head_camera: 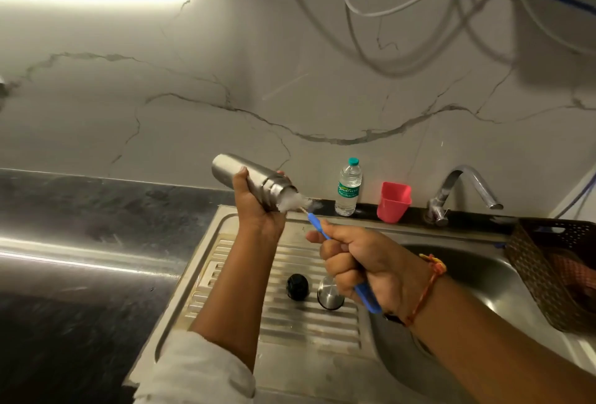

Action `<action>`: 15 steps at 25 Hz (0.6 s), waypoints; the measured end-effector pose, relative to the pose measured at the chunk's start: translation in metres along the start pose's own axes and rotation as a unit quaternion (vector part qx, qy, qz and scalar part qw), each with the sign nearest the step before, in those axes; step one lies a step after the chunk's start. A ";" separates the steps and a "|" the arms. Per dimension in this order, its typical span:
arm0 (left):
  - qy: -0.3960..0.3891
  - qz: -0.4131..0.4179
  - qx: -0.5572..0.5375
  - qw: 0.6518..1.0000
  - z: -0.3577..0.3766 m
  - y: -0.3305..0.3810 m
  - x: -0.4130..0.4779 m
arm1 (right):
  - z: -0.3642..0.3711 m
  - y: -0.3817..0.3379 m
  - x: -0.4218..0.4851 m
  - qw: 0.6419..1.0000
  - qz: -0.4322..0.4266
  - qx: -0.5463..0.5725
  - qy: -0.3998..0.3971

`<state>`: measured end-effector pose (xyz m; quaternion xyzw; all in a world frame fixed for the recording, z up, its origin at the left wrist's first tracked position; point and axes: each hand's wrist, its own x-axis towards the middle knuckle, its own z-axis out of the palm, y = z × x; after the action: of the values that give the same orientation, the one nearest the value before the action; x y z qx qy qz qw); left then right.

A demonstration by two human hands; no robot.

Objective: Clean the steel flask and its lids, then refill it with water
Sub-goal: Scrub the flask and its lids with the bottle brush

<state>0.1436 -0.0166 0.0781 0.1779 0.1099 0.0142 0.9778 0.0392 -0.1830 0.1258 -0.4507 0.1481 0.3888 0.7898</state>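
The left hand grips the steel flask tilted above the drainboard; the right hand clenches a blue-handled bottle brush — bristles at its mouth. Black stopper and steel cap rest below.

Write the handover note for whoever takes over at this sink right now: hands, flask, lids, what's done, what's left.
Left hand: grips the steel flask, tilted, mouth toward the right hand.
Right hand: grips the blue-handled brush, white bristles at the flask's mouth.
Black lid and steel lid lie apart on the drainboard.
Done: lids off, flask scrub under way.
Left: rinse flask, wash lids (their state cannot be told), refill, close.
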 end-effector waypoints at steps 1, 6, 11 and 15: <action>0.004 -0.009 0.020 1.000 0.000 -0.007 -0.005 | 0.001 -0.002 0.002 1.000 0.000 -0.005 0.007; 0.038 0.029 0.020 0.999 -0.011 0.017 0.006 | -0.010 0.000 -0.014 0.994 0.000 -0.102 0.026; 0.070 -0.022 0.095 0.993 -0.014 -0.021 -0.013 | -0.009 -0.003 -0.001 0.988 0.003 -0.145 0.053; 0.089 -0.009 0.093 0.992 -0.018 -0.008 -0.003 | -0.032 0.003 -0.017 0.953 -0.058 -0.285 0.085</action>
<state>0.1369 -0.0183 0.0598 0.2651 0.1993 0.0108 0.9433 0.0299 -0.2168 0.1162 -0.6964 0.0710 0.3287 0.6340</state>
